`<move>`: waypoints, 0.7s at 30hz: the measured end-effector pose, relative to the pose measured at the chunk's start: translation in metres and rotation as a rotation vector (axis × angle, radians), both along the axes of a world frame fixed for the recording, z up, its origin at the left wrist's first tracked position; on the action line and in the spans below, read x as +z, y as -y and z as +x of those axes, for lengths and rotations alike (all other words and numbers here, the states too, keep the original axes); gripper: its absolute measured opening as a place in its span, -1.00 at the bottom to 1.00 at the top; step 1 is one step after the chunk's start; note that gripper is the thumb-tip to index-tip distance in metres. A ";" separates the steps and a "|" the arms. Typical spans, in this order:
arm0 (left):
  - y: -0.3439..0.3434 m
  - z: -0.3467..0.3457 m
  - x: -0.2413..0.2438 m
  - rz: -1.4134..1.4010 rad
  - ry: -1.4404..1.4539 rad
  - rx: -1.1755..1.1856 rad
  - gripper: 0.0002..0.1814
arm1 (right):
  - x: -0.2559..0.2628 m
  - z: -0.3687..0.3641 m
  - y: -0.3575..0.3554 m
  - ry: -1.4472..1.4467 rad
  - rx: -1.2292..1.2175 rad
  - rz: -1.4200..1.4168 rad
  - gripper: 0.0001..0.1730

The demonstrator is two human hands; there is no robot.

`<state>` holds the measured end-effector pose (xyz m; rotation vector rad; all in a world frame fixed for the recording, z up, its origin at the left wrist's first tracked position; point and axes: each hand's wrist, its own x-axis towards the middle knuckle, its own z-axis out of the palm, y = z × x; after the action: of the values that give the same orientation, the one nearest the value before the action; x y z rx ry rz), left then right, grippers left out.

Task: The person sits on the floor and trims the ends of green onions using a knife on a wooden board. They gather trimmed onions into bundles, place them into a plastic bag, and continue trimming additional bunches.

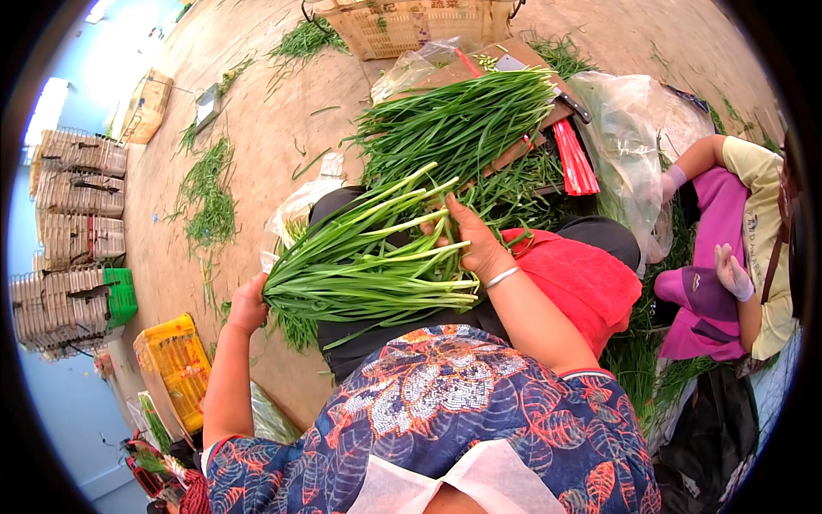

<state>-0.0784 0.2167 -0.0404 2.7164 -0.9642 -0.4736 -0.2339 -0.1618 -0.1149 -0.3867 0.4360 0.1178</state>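
Observation:
My left hand is closed around the leafy end of a loose bunch of garlic chives, held across my lap. Their pale stem ends fan out to the right. At those ends is my right hand, a silver bangle on its wrist. Its thumb points up and its fingers reach in behind some stems; whether they grip any is hidden. Beyond the bunch, a large pile of chives lies on a brown board. A black-handled knife rests by the pile's right end, its blade partly covered.
Red strips hang beside the board. A red towel covers my right thigh. Clear plastic lies between me and a seated co-worker. A pale plastic crate stands ahead; stacked crates and a yellow crate stand left.

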 end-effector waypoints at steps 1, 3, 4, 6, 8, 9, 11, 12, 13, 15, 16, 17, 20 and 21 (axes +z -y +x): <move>0.002 -0.002 0.001 -0.009 -0.013 0.009 -0.78 | -0.004 0.000 0.004 0.017 -0.026 -0.049 -0.55; -0.002 -0.001 -0.008 -0.015 -0.021 0.016 -0.79 | -0.004 -0.003 0.010 0.025 -0.025 -0.152 -0.57; -0.003 0.000 -0.013 -0.019 -0.024 0.019 -0.79 | 0.000 -0.004 0.010 0.009 -0.048 -0.154 -0.56; -0.006 0.000 -0.019 -0.040 -0.006 -0.013 -0.79 | 0.012 -0.008 0.012 -0.023 -0.094 -0.160 -0.54; -0.005 -0.001 -0.021 -0.046 0.009 -0.026 -0.80 | 0.015 -0.010 0.016 -0.070 -0.123 -0.250 -0.58; -0.004 -0.003 -0.021 -0.039 0.015 -0.021 -0.80 | 0.015 -0.011 0.019 -0.094 -0.137 -0.293 -0.60; -0.004 -0.005 -0.022 -0.038 0.028 -0.016 -0.80 | 0.008 -0.013 0.027 -0.056 -0.226 -0.287 -0.66; -0.005 -0.006 -0.024 -0.043 0.034 -0.012 -0.80 | 0.005 -0.016 0.034 -0.036 -0.263 -0.267 -0.67; -0.006 -0.006 -0.025 -0.049 0.040 -0.009 -0.80 | 0.004 -0.019 0.040 -0.015 -0.299 -0.246 -0.68; -0.010 -0.009 -0.025 -0.027 0.054 0.006 -0.80 | 0.016 -0.025 0.051 -0.033 -0.388 -0.318 -0.71; -0.012 -0.010 -0.026 -0.017 0.060 0.011 -0.80 | 0.017 -0.031 0.066 0.082 -0.411 -0.304 -0.70; -0.014 -0.013 -0.027 -0.051 0.065 0.012 -0.80 | 0.020 -0.041 0.080 0.129 -0.443 -0.292 -0.68; -0.025 -0.018 -0.038 -0.131 0.081 0.029 -0.78 | 0.057 -0.074 0.114 0.164 -0.576 -0.307 -0.76; -0.026 -0.018 -0.042 -0.144 0.085 0.033 -0.78 | 0.055 -0.091 0.132 0.237 -0.605 -0.335 -0.71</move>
<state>-0.0965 0.2431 -0.0828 2.6361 -0.9337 -0.2735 -0.3249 -0.2941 -0.0603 -0.5737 0.3218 -0.5906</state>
